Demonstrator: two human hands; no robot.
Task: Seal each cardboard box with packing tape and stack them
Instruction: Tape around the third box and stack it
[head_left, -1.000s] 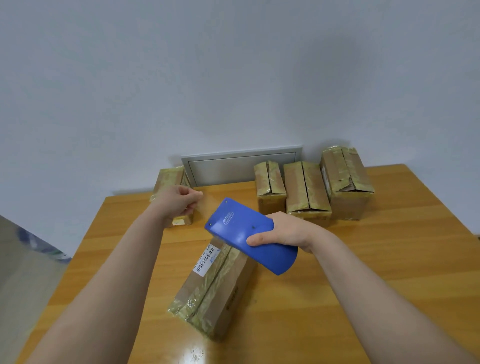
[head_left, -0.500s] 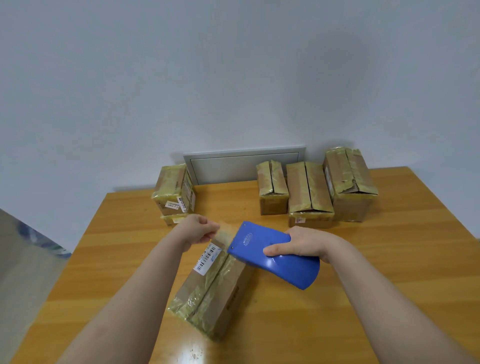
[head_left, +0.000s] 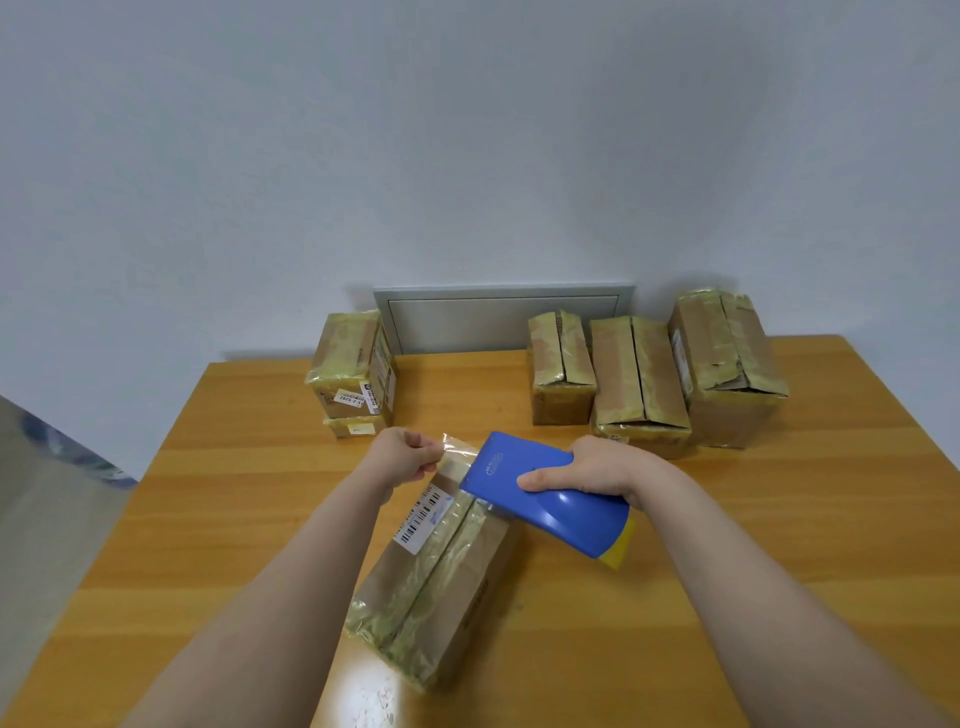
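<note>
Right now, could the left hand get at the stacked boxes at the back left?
Probably yes: only bare table lies between the left hand and the stacked boxes. But it pinches the tape end, so it must let go first.

A box (head_left: 441, 587) lies near on the surface (head_left: 831, 493). Over its far end, a tape dispenser (head_left: 550, 499) sits in the right hand (head_left: 597, 467), and a strip of tape (head_left: 460, 448) runs left from it to the left hand (head_left: 405, 457). Far left is a stack of two boxes (head_left: 353, 369); far right, a row of three boxes (head_left: 639, 384).
</note>
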